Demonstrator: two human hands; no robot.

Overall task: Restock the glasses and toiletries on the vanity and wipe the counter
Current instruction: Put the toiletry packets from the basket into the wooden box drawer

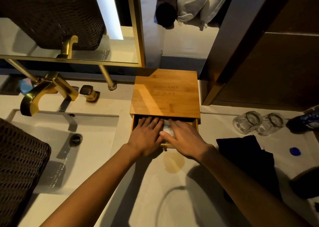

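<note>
Reaching into the drawer (196, 123), left hand (145, 137) lies flat, fingers spread; beside it, right hand (183, 137) presses spread fingers onto white packets (168, 129). Glasses (258, 123) stand well right.

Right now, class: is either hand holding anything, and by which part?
Neither clearly grips. Both the left hand and right hand lie flat on white packets in the open wooden drawer.

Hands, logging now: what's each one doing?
Left hand: open, flat inside the wooden drawer.
Right hand: open, pressing down on white packets; no grip.
</note>
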